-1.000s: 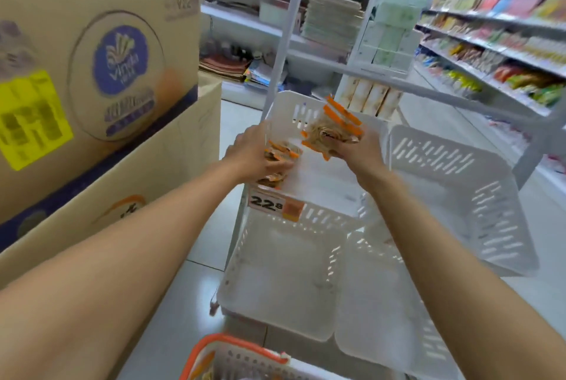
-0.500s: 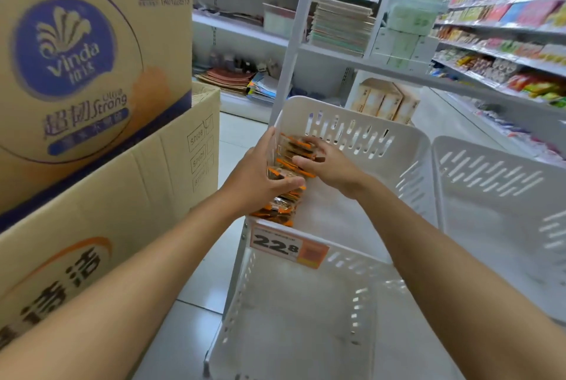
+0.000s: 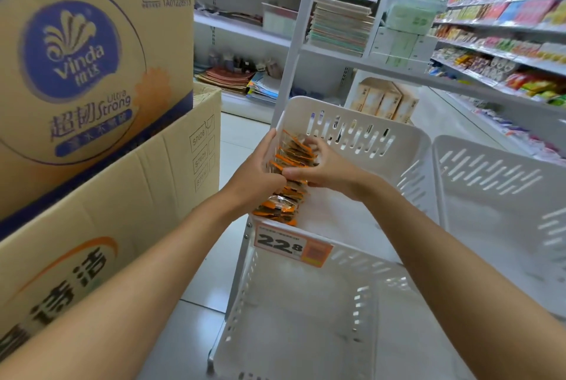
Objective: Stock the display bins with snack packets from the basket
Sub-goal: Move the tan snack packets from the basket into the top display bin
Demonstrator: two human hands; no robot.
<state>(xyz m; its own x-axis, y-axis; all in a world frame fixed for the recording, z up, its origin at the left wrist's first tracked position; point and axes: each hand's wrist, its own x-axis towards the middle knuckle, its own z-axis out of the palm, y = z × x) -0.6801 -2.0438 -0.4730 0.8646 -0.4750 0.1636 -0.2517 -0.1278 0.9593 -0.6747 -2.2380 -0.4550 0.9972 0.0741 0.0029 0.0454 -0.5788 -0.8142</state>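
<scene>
Packets [image 3: 281,205], orange and brown, stand on edge in a tight row along the left wall of the top bin [image 3: 367,134]. The row runs from the front lip back toward the slotted rear wall.

Both hands are on that row. The left hand [image 3: 254,177] comes in from the left side. Its grip is wrapped round the stack, with the thumb laid over the top edges. The right hand [image 3: 333,171] meets it from the other side, fingers curled over the far packets and thumb pointing left across the middle. So its grip is closed on the packets too, and the row is basically squeezed between the two.

A tag [image 3: 291,245] reading 22.8 hangs on the bin's front lip, just under the nearest packets. A lower bin [image 3: 245,281] sits below and in front. Another white one, the side bin [image 3: 490,183], is right beside the top bin on the right. A white post [image 3: 294,43] rises behind them.

Off to the left are two stacked boxes [image 3: 92,58], and the upper one is printed "vinda". Shelves [image 3: 505,27] full of goods run down the right, with more behind the post. The floor [image 3: 239,141] is pale tile.
</scene>
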